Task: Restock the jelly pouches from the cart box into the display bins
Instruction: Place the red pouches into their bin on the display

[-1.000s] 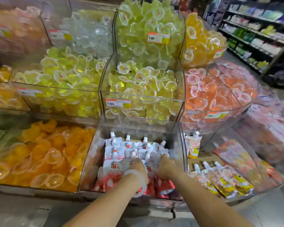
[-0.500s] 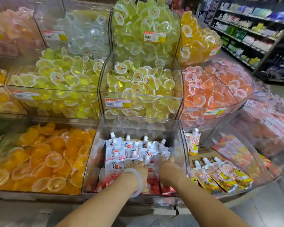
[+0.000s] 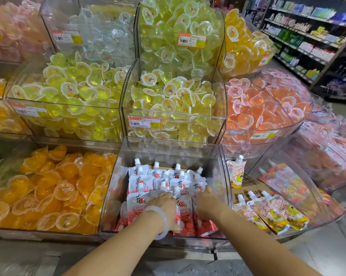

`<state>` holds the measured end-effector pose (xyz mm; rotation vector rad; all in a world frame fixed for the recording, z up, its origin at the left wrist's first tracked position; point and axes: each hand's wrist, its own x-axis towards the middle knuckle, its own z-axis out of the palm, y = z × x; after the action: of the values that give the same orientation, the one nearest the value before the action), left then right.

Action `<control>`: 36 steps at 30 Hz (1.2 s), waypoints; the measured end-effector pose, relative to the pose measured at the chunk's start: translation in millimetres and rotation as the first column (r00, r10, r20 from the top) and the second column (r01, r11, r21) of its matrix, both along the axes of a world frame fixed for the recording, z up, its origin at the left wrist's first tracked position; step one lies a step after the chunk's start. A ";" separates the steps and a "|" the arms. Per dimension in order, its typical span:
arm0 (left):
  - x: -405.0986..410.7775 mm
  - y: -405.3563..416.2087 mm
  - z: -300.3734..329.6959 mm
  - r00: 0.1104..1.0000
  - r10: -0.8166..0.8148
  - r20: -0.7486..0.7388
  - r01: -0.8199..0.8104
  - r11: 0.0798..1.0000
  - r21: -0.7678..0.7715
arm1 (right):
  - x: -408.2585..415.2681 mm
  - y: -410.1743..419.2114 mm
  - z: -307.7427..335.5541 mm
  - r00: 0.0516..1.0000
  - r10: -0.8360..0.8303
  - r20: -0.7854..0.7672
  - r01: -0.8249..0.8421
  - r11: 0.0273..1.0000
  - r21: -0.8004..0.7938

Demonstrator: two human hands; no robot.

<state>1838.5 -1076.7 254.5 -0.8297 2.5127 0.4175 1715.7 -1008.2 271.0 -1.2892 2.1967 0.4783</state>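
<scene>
Both hands reach into the clear rectangular acrylic display bin (image 3: 116, 188) at the lowest tier, directly ahead of the person. The left hand (image 3: 164, 204), with a pale translucent bangle (image 3: 164, 226) at its wrist, lies on the front row of white-and-red spouted jelly pouches (image 3: 140, 206); its fingers curl forward over the pouch tops, but whether they pinch a pouch or only press cannot be told. The right hand (image 3: 205, 202) lies just beside it, thumb raised, its fingers hidden among the pouches, so its grasp cannot be told either.

The pouches stand in overlapping rows, white caps pointing away from the hands and long axes running front to back, tilted rearward. Further rows lie just beyond the fingertips; the rear of the bin, farther ahead, appears unfilled. The front-left pouch lies beside the left hand, which is nearer to it; the bin's right wall is just beside the right hand.

Judged step: squaring the rows. The next move likely depends on pushing along the pouches' long axis, toward the open rear.

To the right of the right hand, orange-and-yellow spouted pouches (image 3: 275, 214) lie in the neighbouring bin.
</scene>
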 end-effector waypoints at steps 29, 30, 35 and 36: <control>-4.3 2.2 -0.4 1.000 0.004 -0.010 -0.004 0.999 0.049 | -3.2 21.5 -14.4 0.974 0.194 -0.114 -0.199 0.979 -0.037; -4.0 2.1 -1.5 1.000 0.001 -0.010 0.000 0.999 0.046 | -3.4 22.0 -14.9 0.977 0.176 -0.122 -0.184 0.981 -0.056; -2.5 3.7 -5.4 0.999 0.019 -0.026 -0.018 0.998 0.062 | -6.1 21.3 -14.1 0.982 0.164 -0.091 -0.172 0.982 -0.080; -2.0 2.9 -4.5 0.999 0.022 -0.030 -0.020 0.998 0.068 | -6.0 20.1 -12.9 0.984 0.159 -0.076 -0.165 0.983 -0.079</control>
<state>1836.6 -1073.8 250.0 -0.8300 2.5049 0.5226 1709.6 -988.2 258.1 -1.5260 2.1996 0.5039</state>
